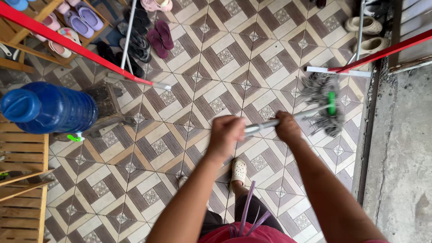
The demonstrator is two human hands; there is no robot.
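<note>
Hands held the mop: the left hand [226, 132] and right hand [287, 127] both gripped its metal handle [261, 125]. Its grey mop head [325, 104] pressed the tiled floor [189, 90] near the right edge. How much floor was already mopped, I could not tell.

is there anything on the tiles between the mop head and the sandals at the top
Nothing visible. The mop head sits on the floor at the right, both hands on the handle: left hand, right hand. The tiles from it up to the purple sandals show bare.
</note>
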